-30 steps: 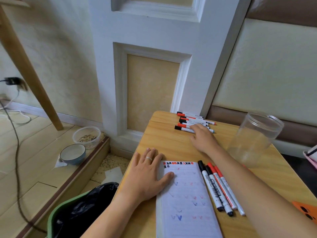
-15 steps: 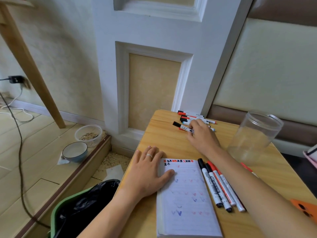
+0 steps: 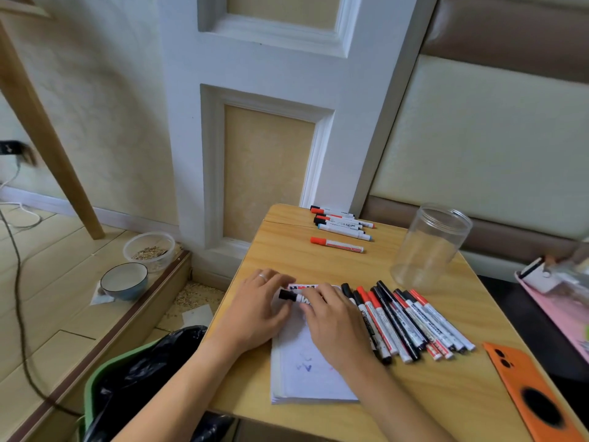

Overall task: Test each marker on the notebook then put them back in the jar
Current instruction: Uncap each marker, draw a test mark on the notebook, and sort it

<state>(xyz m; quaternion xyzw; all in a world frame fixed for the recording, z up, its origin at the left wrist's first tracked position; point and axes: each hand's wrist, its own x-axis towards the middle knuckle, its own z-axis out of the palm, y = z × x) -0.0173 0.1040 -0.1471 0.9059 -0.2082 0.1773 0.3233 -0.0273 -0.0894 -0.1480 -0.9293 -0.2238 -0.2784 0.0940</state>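
— So, what are the hands doing?

— Both meet over the top of the notebook [image 3: 310, 365]. The right hand [image 3: 334, 323] has its fingers curled round the white barrel of a marker [image 3: 294, 296], which lies crosswise, black cap pointing left. The left hand [image 3: 258, 309] lies flat beside it, a ring on one finger, its fingers reaching to the cap end.

— Is the left grip pinching the cap?

— Cannot tell. The fingertips are at the cap, but whether they close on it is hidden by blur and by the right hand.

— And the right grip?

— Closed on the barrel, fingers bent over it, knuckles up.

— Where is the notebook?

— On the desk [image 3: 318, 266], near its front edge, open, with faint blue and red scribbles on the page and a row of colored marks along the top.

— The other markers?

— A fan of them [image 3: 411, 323], red and black caps, lies just right of the notebook, touching one another. Another bunch [image 3: 342, 221] sits at the far edge by the wall, with one red-capped marker [image 3: 336, 244] lying alone just in front of it.

— The jar?

— Clear plastic, upright, lidless [image 3: 430, 247], on the right side of the desk, beyond the fan. An orange phone [image 3: 529, 393] lies at the near right corner.
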